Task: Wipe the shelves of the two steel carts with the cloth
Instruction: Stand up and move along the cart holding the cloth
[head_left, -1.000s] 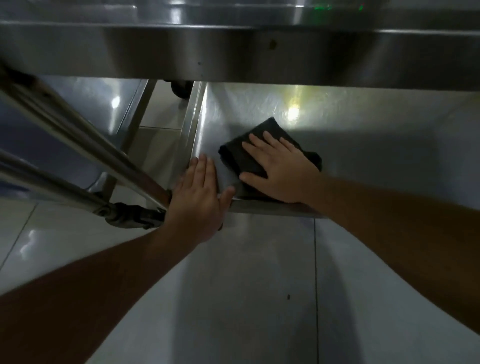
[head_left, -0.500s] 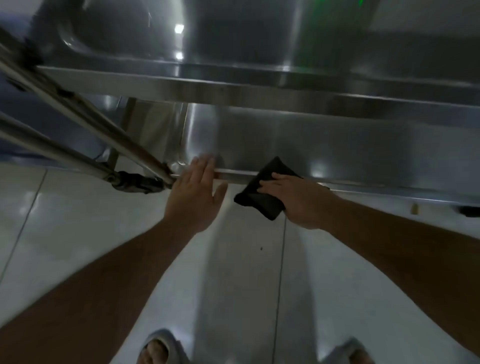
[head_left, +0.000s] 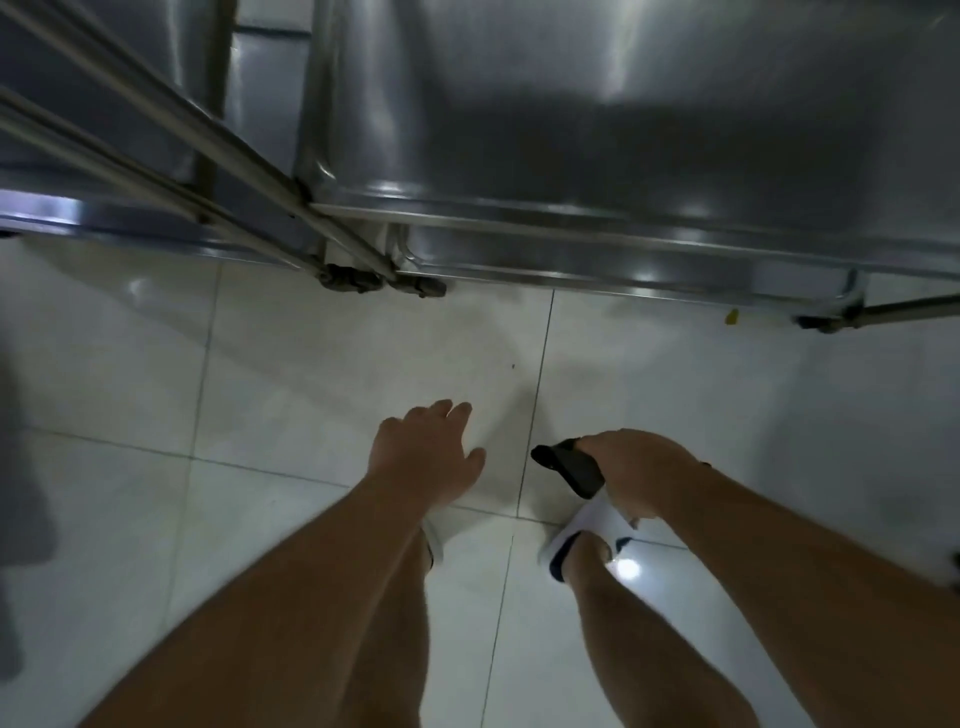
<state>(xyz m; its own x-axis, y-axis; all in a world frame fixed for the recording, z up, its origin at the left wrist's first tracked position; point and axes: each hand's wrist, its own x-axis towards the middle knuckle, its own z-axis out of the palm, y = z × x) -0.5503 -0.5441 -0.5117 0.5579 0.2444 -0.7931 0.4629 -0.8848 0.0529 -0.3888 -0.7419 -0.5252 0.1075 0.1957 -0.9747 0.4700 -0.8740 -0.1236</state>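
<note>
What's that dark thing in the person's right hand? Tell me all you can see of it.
It is the cloth, black or very dark, soft-looking and apparently folded into a thick wad. The right hand grips it from above, fingers curled around it, so only its left part sticks out. It is held in the air above the white tiled floor, just over a white shoe, away from the steel carts. Its texture is too blurred to tell.
</note>
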